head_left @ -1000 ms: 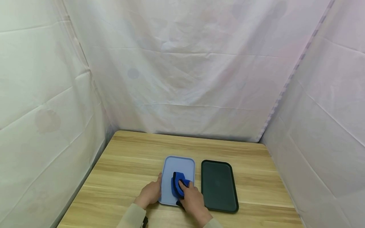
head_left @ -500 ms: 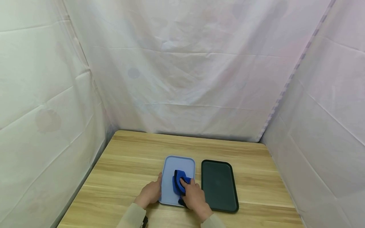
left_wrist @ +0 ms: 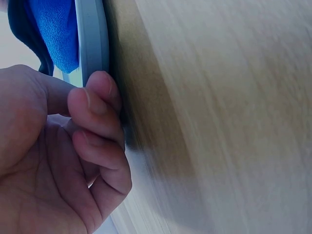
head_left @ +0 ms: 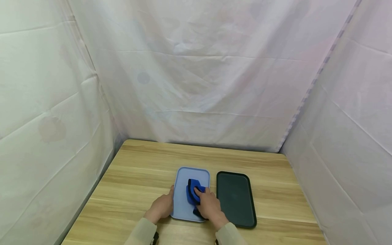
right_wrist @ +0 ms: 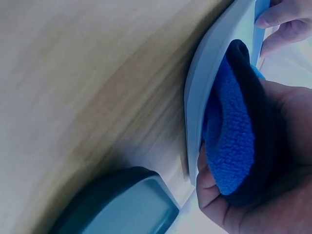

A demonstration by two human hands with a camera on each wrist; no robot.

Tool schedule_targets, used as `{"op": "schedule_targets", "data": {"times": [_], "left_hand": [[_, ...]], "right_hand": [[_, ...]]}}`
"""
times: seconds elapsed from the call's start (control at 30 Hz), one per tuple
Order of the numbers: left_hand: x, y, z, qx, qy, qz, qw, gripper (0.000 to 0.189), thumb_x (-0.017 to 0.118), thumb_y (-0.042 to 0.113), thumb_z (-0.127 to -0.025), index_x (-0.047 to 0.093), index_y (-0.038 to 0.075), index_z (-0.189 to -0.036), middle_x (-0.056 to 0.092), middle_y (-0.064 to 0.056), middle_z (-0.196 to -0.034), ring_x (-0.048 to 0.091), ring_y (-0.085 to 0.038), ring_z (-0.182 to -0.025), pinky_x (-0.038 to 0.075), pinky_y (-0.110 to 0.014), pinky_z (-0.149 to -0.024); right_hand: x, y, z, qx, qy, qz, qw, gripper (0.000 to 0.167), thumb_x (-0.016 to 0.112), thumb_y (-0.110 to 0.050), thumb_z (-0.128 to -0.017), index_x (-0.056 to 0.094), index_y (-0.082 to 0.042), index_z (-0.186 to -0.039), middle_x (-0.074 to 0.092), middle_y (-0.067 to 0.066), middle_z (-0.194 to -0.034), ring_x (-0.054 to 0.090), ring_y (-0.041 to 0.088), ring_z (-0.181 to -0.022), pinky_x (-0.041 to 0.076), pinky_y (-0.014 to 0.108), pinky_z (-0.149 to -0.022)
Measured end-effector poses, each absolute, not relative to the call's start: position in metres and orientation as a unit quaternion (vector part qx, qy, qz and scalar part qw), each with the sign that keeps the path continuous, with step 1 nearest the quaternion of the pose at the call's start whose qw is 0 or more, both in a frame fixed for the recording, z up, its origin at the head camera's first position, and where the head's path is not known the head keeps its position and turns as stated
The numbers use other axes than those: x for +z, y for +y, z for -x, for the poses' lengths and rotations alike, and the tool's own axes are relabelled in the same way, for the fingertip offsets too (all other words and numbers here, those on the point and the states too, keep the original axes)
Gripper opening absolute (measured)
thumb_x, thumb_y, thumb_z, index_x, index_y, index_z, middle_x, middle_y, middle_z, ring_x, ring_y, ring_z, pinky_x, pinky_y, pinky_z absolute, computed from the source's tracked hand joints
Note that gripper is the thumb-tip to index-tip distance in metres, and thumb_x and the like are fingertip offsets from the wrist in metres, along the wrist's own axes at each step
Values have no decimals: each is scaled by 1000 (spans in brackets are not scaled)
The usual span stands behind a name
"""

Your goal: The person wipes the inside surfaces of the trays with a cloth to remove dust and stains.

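A light blue rectangular tray [head_left: 180,211] lies on the table, with a bunched blue cloth [head_left: 193,192] edged in black pressed on its middle right. My right hand [head_left: 209,205] grips this cloth, thumb on top and fingers around its side; the right wrist view shows its fluffy face [right_wrist: 231,146] close against the tray's wall. At the tray's left edge, my left hand [head_left: 163,206] holds the rim. In the left wrist view its curled fingers [left_wrist: 100,151] sit at the outer side of that rim, and the thumb tip is hidden behind them.
A dark green tray [head_left: 235,200] of similar shape lies just right of the blue one, a narrow gap between them. The wood-grain table [head_left: 137,163] is enclosed by white cloth hangings [head_left: 196,85] at the back and both sides.
My right hand has slid the cloth a little away from me and slightly right over the blue tray. The left hand and both trays stay in place.
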State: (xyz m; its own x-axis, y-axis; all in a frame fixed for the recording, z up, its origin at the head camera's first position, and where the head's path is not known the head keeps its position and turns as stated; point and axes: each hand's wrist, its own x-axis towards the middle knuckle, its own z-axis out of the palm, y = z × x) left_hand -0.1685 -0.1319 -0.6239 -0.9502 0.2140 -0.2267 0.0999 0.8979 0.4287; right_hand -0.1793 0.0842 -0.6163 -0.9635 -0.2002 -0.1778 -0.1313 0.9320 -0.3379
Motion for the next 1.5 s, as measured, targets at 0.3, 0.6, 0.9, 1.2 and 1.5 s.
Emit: {"op": "schedule_targets", "data": {"times": [0.3,0.6,0.9,1.2,1.5], "left_hand": [[-623,-132,169,214,964,-78,137,60,48,11,-106,28,-6,-160,52,-5,-60,47,-17,-51,39,-33,-48],[-625,-133,169,217,963,-80,139,61,49,11,-106,28,-6,-160,52,-5,-59,47,-17,-50,39,-33,-47],[-622,-133,169,221,962,-71,143,60,47,11,-106,28,-6,-160,54,-6,-62,48,-18,-52,40,-34,-49],[-625,-132,170,222,961,-68,152,60,47,12,-106,27,-5,-161,52,-5,-61,48,-17,-51,39,-33,-49],[-625,-132,171,220,961,-67,152,60,47,13,-106,28,-5,-160,54,-6,-64,48,-18,-52,39,-33,-49]], "right_hand": [[-612,84,191,-165,976,89,106,67,83,-22,-88,58,-31,-149,56,22,-132,59,34,-97,53,49,-65],[-615,85,204,-163,977,79,114,68,83,-22,-88,56,-33,-150,55,22,-135,59,36,-100,53,50,-67],[-614,86,216,-166,977,79,108,68,83,-22,-88,57,-31,-150,56,22,-135,59,36,-98,54,50,-67],[-616,87,229,-159,979,70,110,68,82,-25,-90,55,-34,-151,54,22,-139,59,37,-102,54,52,-71],[-612,88,239,-158,977,68,126,67,79,-25,-92,53,-34,-153,52,22,-144,59,38,-106,55,52,-73]]}}
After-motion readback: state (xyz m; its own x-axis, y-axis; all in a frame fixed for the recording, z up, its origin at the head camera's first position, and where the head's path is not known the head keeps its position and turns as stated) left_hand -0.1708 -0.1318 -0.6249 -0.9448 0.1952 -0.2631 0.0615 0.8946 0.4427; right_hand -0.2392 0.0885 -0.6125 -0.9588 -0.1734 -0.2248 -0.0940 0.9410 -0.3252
